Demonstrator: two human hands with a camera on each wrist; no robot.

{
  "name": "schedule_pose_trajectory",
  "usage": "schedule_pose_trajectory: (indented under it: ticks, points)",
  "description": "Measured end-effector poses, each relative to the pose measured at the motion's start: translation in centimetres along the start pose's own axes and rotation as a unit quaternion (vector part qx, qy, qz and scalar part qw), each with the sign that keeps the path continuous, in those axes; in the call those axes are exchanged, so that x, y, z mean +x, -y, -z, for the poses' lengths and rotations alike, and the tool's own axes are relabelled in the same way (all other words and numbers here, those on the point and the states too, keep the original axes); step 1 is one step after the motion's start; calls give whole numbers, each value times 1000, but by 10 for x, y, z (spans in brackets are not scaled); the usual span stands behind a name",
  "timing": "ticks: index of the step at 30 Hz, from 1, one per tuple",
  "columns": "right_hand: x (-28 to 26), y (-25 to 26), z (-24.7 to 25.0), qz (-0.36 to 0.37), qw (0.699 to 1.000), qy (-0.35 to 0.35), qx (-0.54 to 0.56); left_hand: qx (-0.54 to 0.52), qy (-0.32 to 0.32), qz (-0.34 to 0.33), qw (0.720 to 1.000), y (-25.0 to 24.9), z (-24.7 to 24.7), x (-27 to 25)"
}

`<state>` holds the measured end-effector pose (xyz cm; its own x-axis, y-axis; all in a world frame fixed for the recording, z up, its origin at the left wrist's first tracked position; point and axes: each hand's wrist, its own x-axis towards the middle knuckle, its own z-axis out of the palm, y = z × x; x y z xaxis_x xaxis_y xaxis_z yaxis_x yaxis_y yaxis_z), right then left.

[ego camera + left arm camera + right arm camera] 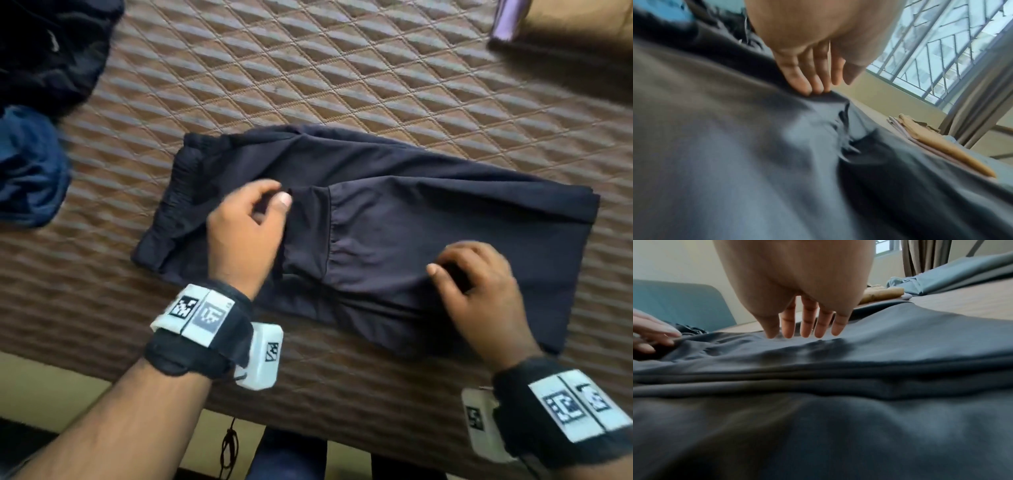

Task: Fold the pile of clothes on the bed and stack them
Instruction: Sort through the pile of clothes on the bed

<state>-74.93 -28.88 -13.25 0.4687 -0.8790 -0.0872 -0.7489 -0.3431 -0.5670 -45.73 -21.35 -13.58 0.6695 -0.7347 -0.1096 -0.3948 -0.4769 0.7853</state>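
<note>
- Head view: dark trousers lie flat near the front edge of the bed, legs already doubled back so the cuffs sit mid-garment; fold is partway done.
- Left hand over the waistband side, fingers curled, thumb and forefinger close at a cuff edge; a real pinch or not, cannot tell, blurry.
- Left wrist view: fingertips touch a cloth ridge, fairly straight.
- Right hand rests on the lower leg panel; right wrist view shows fingers straight, tips down on fabric, grasping nothing.
- Next, probably: smooth it, fold once more, carry to the folded stack at far right.
- Unfolded pile waits far left.
</note>
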Motion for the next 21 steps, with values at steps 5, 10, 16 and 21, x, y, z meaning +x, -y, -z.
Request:
schedule_pose_trajectory:
  ticks: [5,10,16,21]
  points:
    - [21,-24,-12,-20,987,60,-150,335,35,-73,939,16,42,67]
    - [19,-37,-16,-53,966,138,-212,322,111,-110,934,17,66,121]
    - [21,-37,-11,-67,966,141,-208,316,-18,-172,933,-18,34,75]
    - [28,-57,1,-63,964,128,-225,228,200,-325,896,-50,-77,-26]
